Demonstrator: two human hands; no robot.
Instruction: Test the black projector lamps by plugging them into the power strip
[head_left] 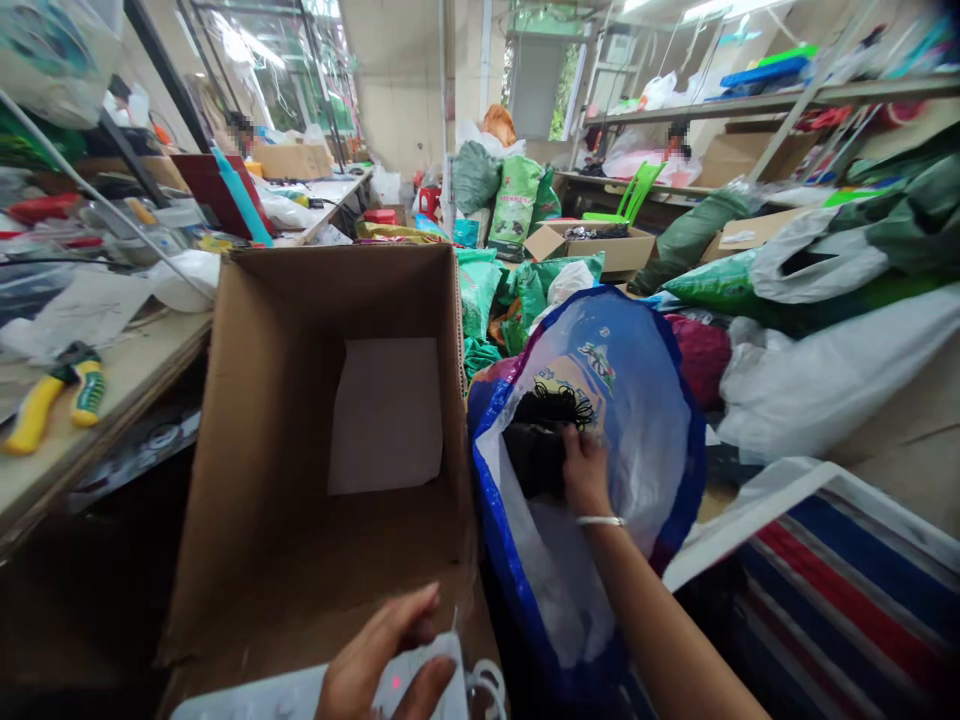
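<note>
My right hand (586, 468), with a bracelet at the wrist, reaches into a blue-rimmed woven bag (495, 530). Its fingers are closed on a black bundle (536, 455) with thin looped cords on top. At the bottom of the view my left hand (390, 655) is over a white flat object (281, 695), thumb and fingers apart; whether it grips that object is unclear. Left of the bag stands an open cardboard box (255, 400) with a pale sheet (388, 415) lying inside.
Yellow-green pliers (86, 390) lie on the bench (142, 390) at left. Green sacks (517, 200) and a small carton (630, 250) are behind. A striped bag (847, 580) and white sacks (832, 370) crowd the right side. People sit farther back.
</note>
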